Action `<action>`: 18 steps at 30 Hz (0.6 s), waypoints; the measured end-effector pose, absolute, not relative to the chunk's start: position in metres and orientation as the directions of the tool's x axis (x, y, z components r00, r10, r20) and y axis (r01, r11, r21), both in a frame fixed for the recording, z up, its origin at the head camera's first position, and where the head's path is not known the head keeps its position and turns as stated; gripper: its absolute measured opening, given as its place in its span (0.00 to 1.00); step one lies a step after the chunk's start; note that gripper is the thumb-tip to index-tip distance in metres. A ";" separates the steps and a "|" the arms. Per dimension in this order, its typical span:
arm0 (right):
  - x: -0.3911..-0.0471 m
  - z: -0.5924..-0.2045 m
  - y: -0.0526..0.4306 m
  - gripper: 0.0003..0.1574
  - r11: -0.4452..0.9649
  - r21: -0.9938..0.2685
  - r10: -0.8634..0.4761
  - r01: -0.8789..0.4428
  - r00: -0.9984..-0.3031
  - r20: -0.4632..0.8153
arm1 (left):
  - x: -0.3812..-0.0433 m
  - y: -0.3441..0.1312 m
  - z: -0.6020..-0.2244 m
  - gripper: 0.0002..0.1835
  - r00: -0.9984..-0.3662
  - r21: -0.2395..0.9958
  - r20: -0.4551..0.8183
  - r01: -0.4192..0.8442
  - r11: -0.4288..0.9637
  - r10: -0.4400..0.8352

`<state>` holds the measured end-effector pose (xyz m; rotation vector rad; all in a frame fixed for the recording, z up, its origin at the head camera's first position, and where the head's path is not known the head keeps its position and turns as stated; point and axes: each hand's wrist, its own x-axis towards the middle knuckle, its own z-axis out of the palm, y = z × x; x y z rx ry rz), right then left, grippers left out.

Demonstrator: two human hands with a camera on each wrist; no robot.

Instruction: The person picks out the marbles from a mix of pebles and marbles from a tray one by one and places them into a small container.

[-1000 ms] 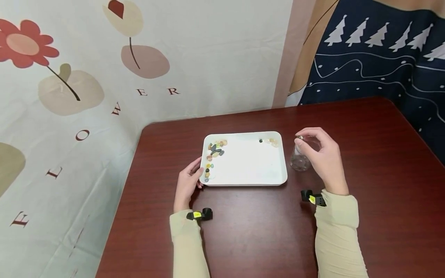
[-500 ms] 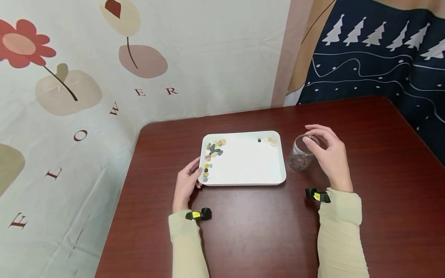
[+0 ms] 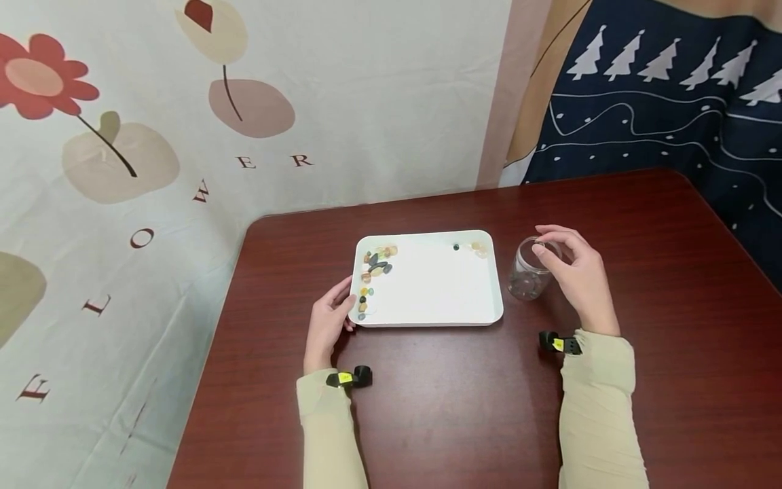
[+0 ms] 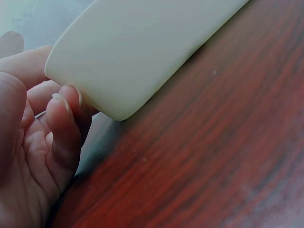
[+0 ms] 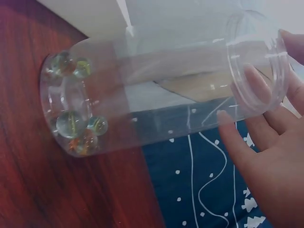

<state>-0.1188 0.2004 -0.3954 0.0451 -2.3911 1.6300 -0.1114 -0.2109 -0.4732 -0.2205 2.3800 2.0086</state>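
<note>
A white rectangular tray (image 3: 427, 285) lies on the table, with several small coloured stones (image 3: 375, 261) along its left side. My left hand (image 3: 328, 322) grips the tray's left edge; in the left wrist view its fingers (image 4: 64, 111) curl beside and below the corner. A clear jar (image 3: 527, 282) stands upright to the right of the tray. Several glass marbles (image 5: 71, 124) lie on its bottom in the right wrist view. My right hand (image 3: 577, 272) is at the jar's mouth, fingertips (image 5: 223, 116) close to the rim. Whether anything sits between thumb and forefinger is unclear.
The dark red wooden table (image 3: 440, 401) carries the tray and the jar. A dark round piece (image 3: 456, 247) and a few pale stones (image 3: 478, 248) lie in the tray's far right corner. A flower-printed cloth (image 3: 366, 102) and a navy tree-printed cloth (image 3: 647, 122) hang behind.
A second ago my right hand pinched a small brownish piece above the jar. The hand then shifted slightly right and now stays at the rim. My left hand remains on the tray.
</note>
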 end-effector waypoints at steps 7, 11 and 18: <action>-0.121 -0.403 0.204 0.19 0.384 -0.912 0.097 -0.144 -0.976 0.195 | -0.111 -0.210 -0.473 0.21 -0.988 0.977 -0.111 -0.128 0.172 -0.105; -0.122 -0.406 0.204 0.19 0.386 -0.912 0.084 -0.136 -0.980 0.182 | -0.111 -0.210 -0.472 0.21 -0.989 0.976 -0.111 -0.128 0.175 -0.102; -0.122 -0.407 0.203 0.20 0.402 -0.908 0.069 -0.114 -0.986 0.154 | -0.111 -0.210 -0.472 0.20 -0.986 0.975 -0.128 -0.144 0.167 -0.103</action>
